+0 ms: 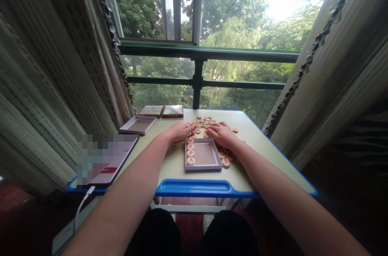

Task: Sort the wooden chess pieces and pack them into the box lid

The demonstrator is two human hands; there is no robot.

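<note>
Two hands among round game pieces, four pieces lined up in a tray

The left hand's [182, 130] grip is loosely curled, at centre; the right hand's [222, 134] grip is palm down, fingers extended. Both reach loose pieces [202, 125], but whether either closes on one I cannot tell. The loose pieces overlap too much to count; one [235, 130] lies apart at right.

Between the forearms, one shallow tray [217, 168] holds four red-marked pieces [190, 153] along its left wall, their column's long axis running near to far.

One second tray [138, 125] and two flat boxes [172, 111] sit upper left on the surface [242, 181], one laptop-like device [121, 151] at left.
</note>
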